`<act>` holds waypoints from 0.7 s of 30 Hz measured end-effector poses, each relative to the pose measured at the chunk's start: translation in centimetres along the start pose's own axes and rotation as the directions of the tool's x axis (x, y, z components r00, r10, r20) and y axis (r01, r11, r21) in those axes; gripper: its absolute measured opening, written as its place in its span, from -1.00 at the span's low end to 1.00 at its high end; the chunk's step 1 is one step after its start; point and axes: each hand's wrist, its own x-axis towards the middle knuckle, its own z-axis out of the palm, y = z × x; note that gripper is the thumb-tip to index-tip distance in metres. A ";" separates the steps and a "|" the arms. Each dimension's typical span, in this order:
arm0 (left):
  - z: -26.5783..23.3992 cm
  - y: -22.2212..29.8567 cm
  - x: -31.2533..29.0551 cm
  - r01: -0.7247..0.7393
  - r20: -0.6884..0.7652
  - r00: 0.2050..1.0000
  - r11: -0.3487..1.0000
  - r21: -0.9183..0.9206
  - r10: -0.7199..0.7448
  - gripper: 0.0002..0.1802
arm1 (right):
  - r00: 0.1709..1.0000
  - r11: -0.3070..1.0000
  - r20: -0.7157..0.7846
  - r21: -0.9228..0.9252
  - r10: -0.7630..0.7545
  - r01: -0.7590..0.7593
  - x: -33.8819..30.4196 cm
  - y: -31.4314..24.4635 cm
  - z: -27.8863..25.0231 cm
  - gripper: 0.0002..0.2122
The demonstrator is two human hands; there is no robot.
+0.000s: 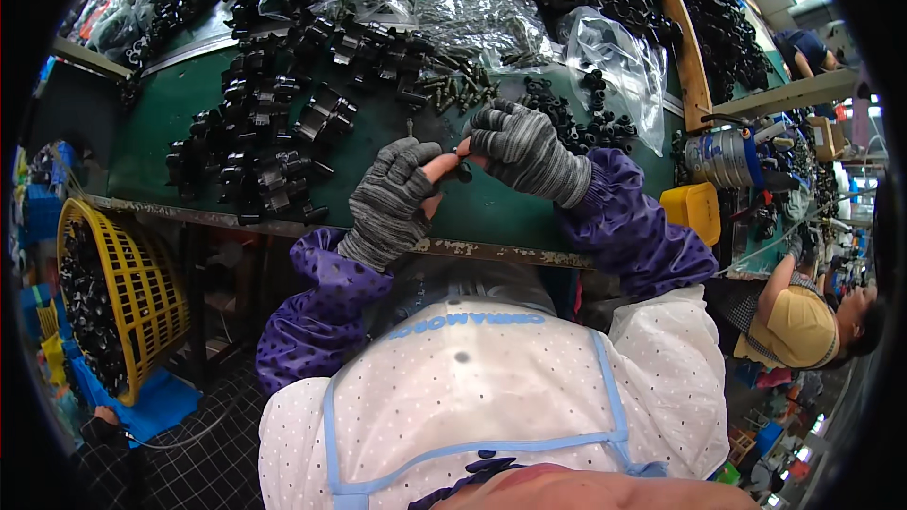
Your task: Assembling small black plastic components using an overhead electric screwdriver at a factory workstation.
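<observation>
Both my hands wear grey knit gloves with bare fingertips. They meet above the green table (501, 217) near its front edge. My left hand (392, 194) is closed, its thumb and forefinger pinching a small black part (462, 172). My right hand (524, 146) pinches at the same spot, its fingertips against the left ones; what it grips is mostly hidden. A thin metal screw (410, 127) shows just beyond the left knuckles. Brass-coloured screws (458, 90) are heaped past my hands, with small black sleeves (605, 127) to the right.
Black clamp-like plastic parts (274, 132) pile up at left. Clear plastic bags (619, 66) lie farther back, beside a wooden divider (682, 38). A yellow basket (132, 293) of black parts stands at lower left. A yellow container (692, 214) is at right, near another person (798, 316).
</observation>
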 end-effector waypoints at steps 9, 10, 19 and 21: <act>-0.1 0.2 0.1 -0.021 0.023 1.000 0.998 0.061 0.020 -0.47 | 0.906 0.786 0.225 0.451 0.359 -0.423 0.0 0.2 0.4 -0.84; -0.2 0.2 0.0 -0.024 0.022 0.999 0.998 0.052 0.023 -0.46 | 0.880 0.755 0.338 0.463 0.335 -0.465 0.2 0.1 0.2 -0.83; 0.0 0.3 0.2 -0.020 0.018 1.000 1.000 0.024 0.020 -0.46 | 0.850 0.611 0.388 0.592 0.355 -0.526 0.1 2.0 2.9 -0.86; 0.1 0.6 0.2 -0.012 0.018 1.000 0.999 0.043 0.011 -0.46 | 0.921 0.775 0.230 0.499 0.314 -0.389 -0.5 0.8 2.3 -0.85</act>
